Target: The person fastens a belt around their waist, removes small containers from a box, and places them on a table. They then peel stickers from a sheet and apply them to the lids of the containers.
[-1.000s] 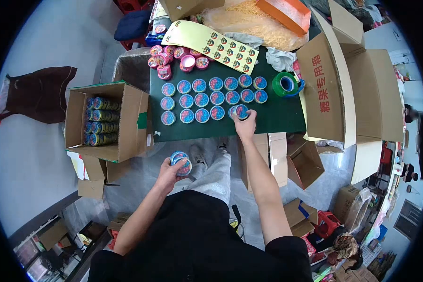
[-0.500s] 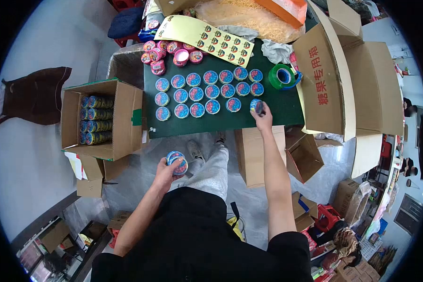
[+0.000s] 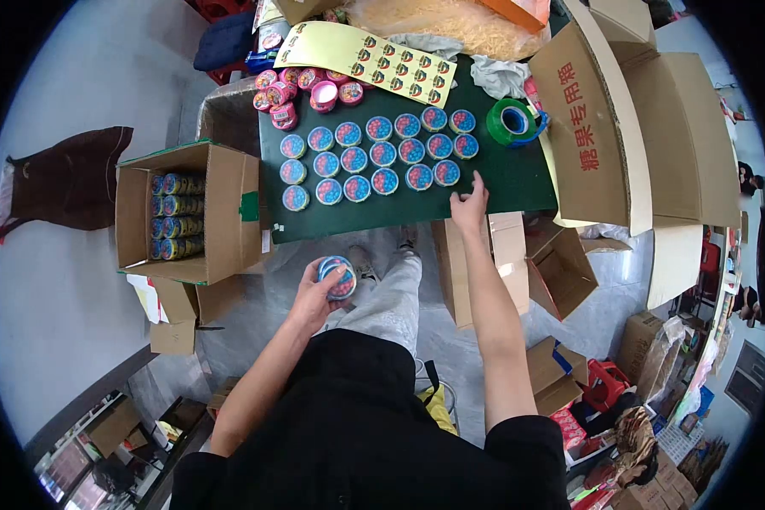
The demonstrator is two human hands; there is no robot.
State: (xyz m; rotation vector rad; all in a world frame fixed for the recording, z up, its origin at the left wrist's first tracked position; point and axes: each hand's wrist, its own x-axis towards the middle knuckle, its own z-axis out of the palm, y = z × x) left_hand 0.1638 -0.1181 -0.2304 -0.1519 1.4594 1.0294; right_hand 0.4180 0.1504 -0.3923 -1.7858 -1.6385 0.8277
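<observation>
Close to my body, my left hand (image 3: 314,296) is wrapped round a small round tub (image 3: 338,279) with red and blue balls showing in its top; a second rim shows by the fingers. My right hand (image 3: 470,206) is empty at the table's front edge, thumb and index finger apart. Just beyond its fingertips stands a matching tub (image 3: 446,172), the right end of the front row. The other tubs (image 3: 382,154) stand upright in three rows on the dark green table (image 3: 374,217).
An open carton (image 3: 232,212) at the left holds stacked tubs on their sides. Pink tubs (image 3: 282,93), a yellow sticker sheet (image 3: 399,68) and a white cloth (image 3: 499,78) lie at the back. Green tape (image 3: 512,123) sits at the right near a large carton (image 3: 591,127).
My right hand has let go of a tub, which now stands at the right end of the front row, and has drawn back slightly. My left hand still holds its tub.
</observation>
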